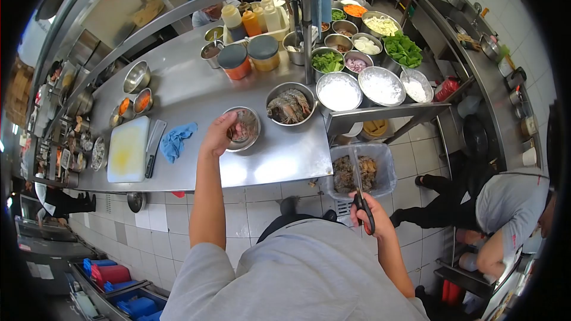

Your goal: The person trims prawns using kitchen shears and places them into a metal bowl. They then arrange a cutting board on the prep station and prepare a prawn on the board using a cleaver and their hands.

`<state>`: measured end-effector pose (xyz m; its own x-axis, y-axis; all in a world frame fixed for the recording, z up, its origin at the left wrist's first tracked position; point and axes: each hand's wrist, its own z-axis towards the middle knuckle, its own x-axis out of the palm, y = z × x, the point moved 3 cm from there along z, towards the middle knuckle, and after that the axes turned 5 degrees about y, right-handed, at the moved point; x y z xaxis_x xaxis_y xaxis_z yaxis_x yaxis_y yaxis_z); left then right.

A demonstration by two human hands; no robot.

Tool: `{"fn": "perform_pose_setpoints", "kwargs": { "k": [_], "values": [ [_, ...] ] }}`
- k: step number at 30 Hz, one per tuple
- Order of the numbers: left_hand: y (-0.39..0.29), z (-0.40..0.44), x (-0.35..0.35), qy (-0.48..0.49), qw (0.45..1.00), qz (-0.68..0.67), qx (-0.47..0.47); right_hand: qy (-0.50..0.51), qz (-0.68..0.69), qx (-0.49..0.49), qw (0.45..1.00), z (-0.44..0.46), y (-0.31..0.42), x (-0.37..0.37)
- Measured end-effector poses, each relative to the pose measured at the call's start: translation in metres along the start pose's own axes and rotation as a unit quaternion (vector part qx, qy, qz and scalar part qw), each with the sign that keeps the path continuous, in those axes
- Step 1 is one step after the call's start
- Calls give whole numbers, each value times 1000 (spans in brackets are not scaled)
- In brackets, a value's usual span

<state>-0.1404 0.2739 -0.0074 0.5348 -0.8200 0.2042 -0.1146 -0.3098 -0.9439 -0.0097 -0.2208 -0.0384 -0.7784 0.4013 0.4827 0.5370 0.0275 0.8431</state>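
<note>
My left hand (221,134) is over the left rim of a metal bowl (254,140) holding greyish-pink shrimp (245,123). Its fingers are closed on what looks like a shrimp, partly hidden by the hand. To the right, a deeper metal pot (312,116) contains whole dark shrimp (288,107). Beyond the counter's edge, my right hand (370,217) grips black-handled scissors (359,193), blades pointing away from me. Under those blades stands a clear-lined bin (389,169) with brown shell scraps (367,169).
A white cutting board (128,150), a knife (156,148) and a blue cloth (177,141) lie on the left of the counter. Bowls of white powder (339,91) and vegetables stand at the right. A person (505,208) is bent over nearby on the right.
</note>
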Motion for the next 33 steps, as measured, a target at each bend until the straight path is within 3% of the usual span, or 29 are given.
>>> {"fn": "perform_pose_setpoints", "kwargs": {
  "k": [2,3,7,11,15,18,20,23,25,27,28,32,33],
  "values": [
    [-30,-15,41,41,989,-134,38,-19,4,-40,999,16,16,16],
    [-33,-18,54,43,989,-134,37,-38,7,-80,996,25,26,24],
    [-18,-27,136,230,956,-179,23,-52,19,-138,989,66,54,28],
    [28,-39,216,291,926,-225,-79,-82,-29,-148,985,85,68,27],
    [58,-35,243,290,917,-248,-118,-113,-70,-122,984,80,63,12],
    [63,-35,247,261,937,-190,-132,-123,-56,-86,987,67,59,3],
    [61,-29,242,363,927,-14,-96,-120,-85,-73,986,62,64,3],
    [51,-23,250,428,890,97,-126,-77,-135,-38,987,58,71,0],
    [49,-20,263,449,880,120,-95,-80,-144,-16,986,58,81,4],
    [30,-21,278,420,868,262,41,-54,-185,-16,981,60,84,5],
    [15,-25,288,408,839,360,2,-58,-201,-42,977,62,81,1],
    [25,-18,291,410,837,362,21,-114,-184,-79,973,49,94,-22],
    [38,-11,284,397,867,300,-18,-152,-175,-95,968,42,96,-31]
  ]
}}
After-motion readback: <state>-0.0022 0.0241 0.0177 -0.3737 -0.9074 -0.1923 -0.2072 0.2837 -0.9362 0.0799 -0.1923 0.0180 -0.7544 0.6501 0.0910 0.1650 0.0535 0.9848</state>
